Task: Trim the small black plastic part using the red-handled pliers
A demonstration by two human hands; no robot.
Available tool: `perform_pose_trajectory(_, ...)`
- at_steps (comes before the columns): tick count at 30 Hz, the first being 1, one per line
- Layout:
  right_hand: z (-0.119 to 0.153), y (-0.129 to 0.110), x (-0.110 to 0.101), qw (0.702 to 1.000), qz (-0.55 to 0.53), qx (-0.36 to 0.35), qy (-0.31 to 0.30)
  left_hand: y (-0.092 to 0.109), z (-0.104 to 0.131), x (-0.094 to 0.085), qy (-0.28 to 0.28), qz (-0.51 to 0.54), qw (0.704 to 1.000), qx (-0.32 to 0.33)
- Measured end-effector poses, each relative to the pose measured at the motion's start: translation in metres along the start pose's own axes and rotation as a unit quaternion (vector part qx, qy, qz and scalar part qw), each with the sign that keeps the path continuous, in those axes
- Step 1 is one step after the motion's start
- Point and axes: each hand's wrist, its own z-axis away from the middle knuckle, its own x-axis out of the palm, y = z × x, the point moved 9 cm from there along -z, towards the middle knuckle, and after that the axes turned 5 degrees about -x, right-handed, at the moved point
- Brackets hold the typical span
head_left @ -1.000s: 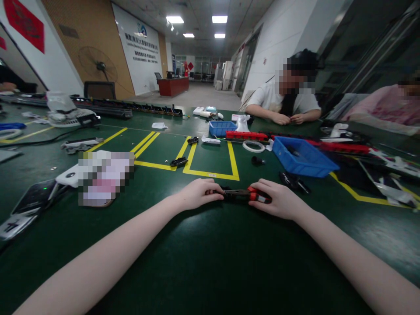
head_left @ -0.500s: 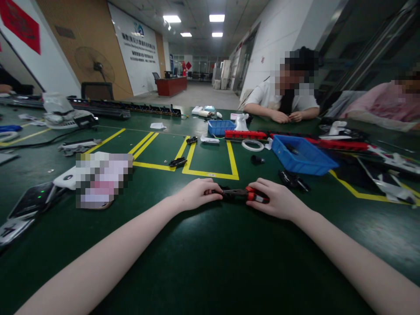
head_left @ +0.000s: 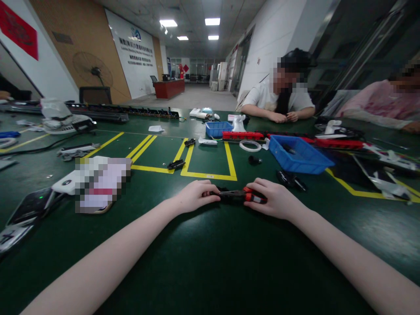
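Note:
My right hand (head_left: 274,197) is closed around the red handles of a pair of pliers (head_left: 233,193), whose metal jaws point left. My left hand (head_left: 198,194) pinches a small dark part (head_left: 214,193) at the tips of the jaws; its shape is mostly hidden by the fingers. Both hands are low over the green table (head_left: 210,253), just on my side of a yellow-taped rectangle (head_left: 208,176). To the right of my right hand lie shiny black parts (head_left: 291,180).
A blue bin (head_left: 297,159) stands at the right, a smaller blue bin (head_left: 218,129) beyond it. Black pieces (head_left: 176,164) lie near the yellow tape. A phone (head_left: 106,179) and a white device (head_left: 67,180) are at the left. A person (head_left: 278,103) sits across the table.
The whole view has shifted slightly, with things sitting a little further left. Both hands keep the same hold on the pliers and the dark part.

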Motion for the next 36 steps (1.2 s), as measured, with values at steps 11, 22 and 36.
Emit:
perform_pose_trajectory(11,0.003,0.003,-0.001,0.998,0.032,-0.040,0.021,0.002,-0.001,0.002,0.006,-0.006,1.000,0.006)
perform_pose_trajectory(22,0.003,-0.001,-0.009,0.993,0.070,-0.057,0.082,0.002,-0.001,0.000,0.018,0.002,1.000,0.005)
perform_pose_trajectory(36,0.004,-0.004,-0.016,0.984,0.096,-0.075,0.126,0.001,-0.001,0.000,0.031,-0.020,0.999,0.029)
